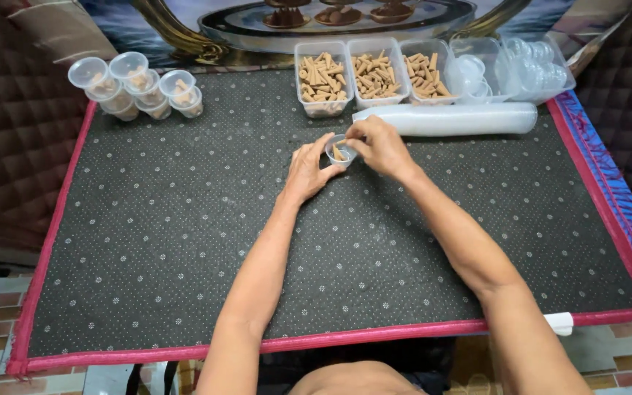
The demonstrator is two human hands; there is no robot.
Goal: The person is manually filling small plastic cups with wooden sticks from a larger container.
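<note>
My left hand (309, 170) grips a small clear plastic cup (340, 152) just above the dark dotted mat (184, 241). A few tan cone-shaped pieces lie inside the cup. My right hand (380, 146) pinches at the cup's rim from the right, fingertips over its mouth; whether a cone is between them I cannot tell. Just behind the hands stand three clear tubs of tan cones (374, 74).
Several filled, lidded small cups (137, 86) are stacked at the mat's far left. A long sleeve of stacked clear cups (455, 119) lies behind my right hand. Tubs of clear lids (521, 66) stand at the far right. The mat has a pink border (53, 241).
</note>
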